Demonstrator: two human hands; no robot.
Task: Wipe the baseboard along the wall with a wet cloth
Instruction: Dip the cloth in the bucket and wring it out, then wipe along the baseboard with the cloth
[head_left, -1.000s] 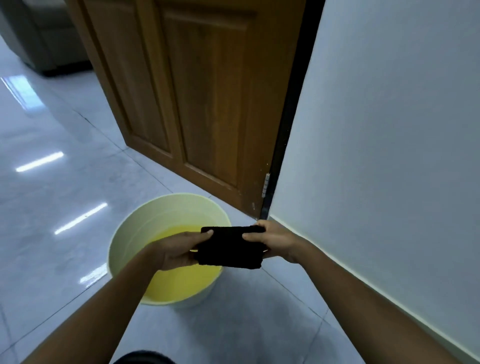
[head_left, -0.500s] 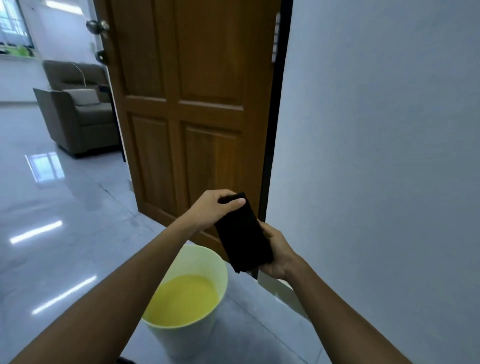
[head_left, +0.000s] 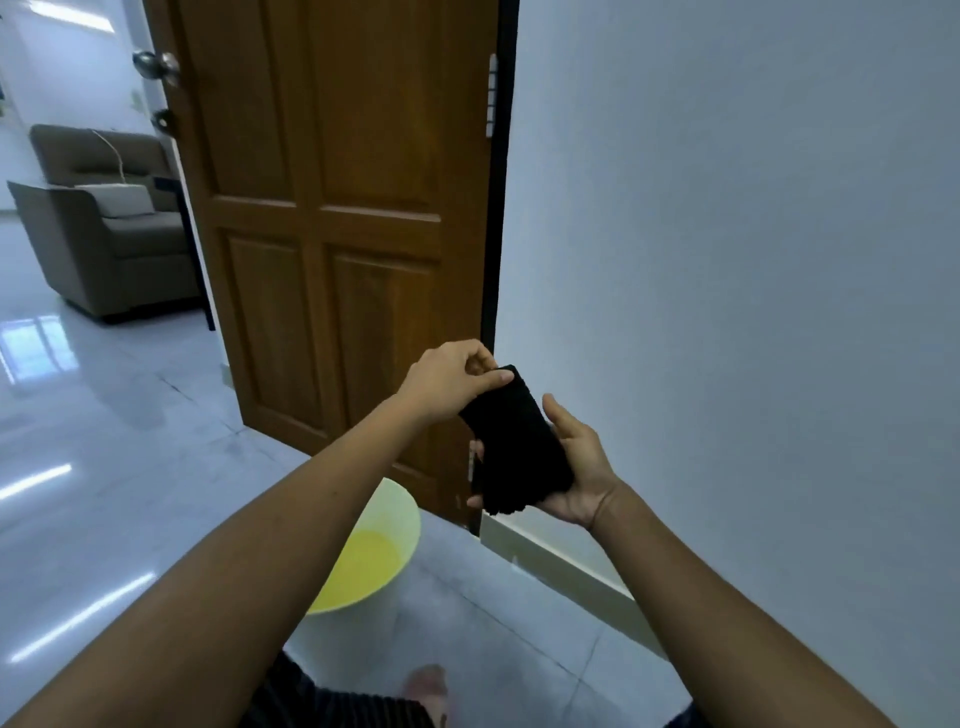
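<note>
Near the centre of the frame a folded black cloth (head_left: 514, 441) is held up in the air, cradled in the cupped palm of the right hand (head_left: 576, 467) while its upper corner is pinched between thumb and fingers of the left hand (head_left: 452, 376). The pale baseboard (head_left: 566, 558) is seen lower right of centre, running along the foot of the grey wall (head_left: 727, 260) from beside the wooden door (head_left: 337, 208), well below the cloth and not touched by it. With the yellow bucket (head_left: 379, 556) left on the floor at lower centre, the cloth is judged ready, and the whole wiping of the baseboard is judged to remain.
</note>
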